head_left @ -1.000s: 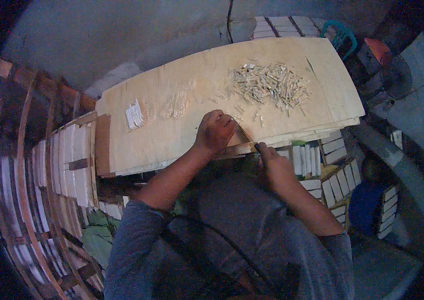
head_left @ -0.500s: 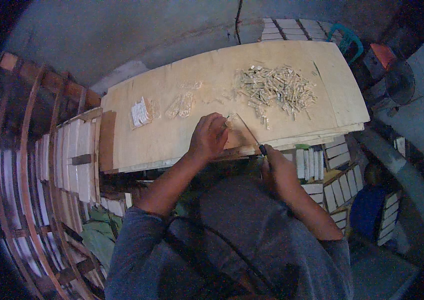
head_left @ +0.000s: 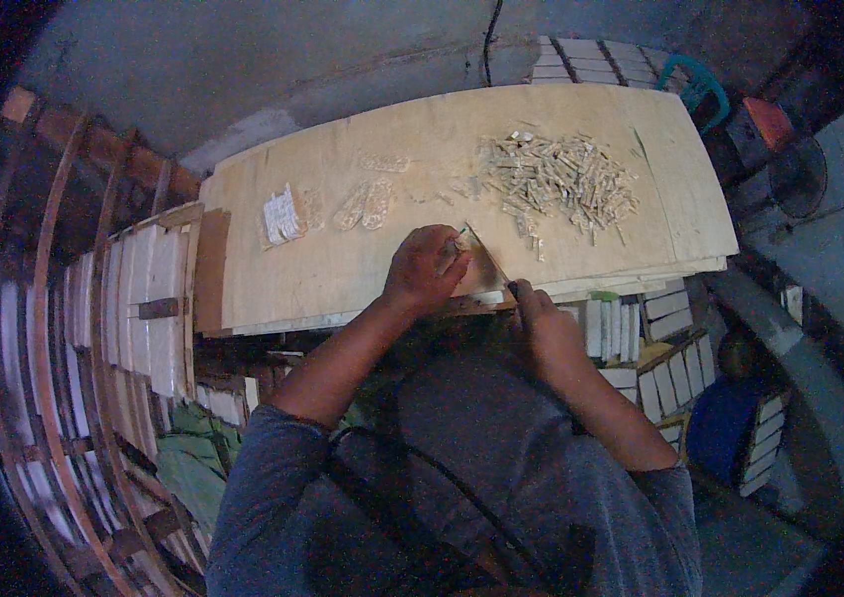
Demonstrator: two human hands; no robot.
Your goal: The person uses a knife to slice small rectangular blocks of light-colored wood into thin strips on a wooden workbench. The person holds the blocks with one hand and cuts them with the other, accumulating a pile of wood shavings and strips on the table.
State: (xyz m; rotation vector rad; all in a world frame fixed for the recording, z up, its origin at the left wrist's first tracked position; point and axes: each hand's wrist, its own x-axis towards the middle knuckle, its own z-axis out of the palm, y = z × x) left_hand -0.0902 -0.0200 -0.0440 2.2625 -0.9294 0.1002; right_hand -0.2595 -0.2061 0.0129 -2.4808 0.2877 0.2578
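At the near edge of the pale wooden board, my left hand is closed, with a small pale piece between its fingers. My right hand is wrapped round the dark handle of a tool with a long thin metal shaft or blade. Its tip reaches the piece at my left fingertips. Beyond my right hand lies a heap of small thin pale pieces. To the left are flat, clear-looking oval pieces and a small white stack.
A wooden slatted rack holding pale panels stands at the left. Under the board's right side are stacked white blocks and a blue container. A teal chair is at the far right, and the grey wall runs behind.
My left hand has turned slightly and its fingers have curled in more around the small piece. My right hand and the tool have shifted slightly left. The whole view has moved a little.
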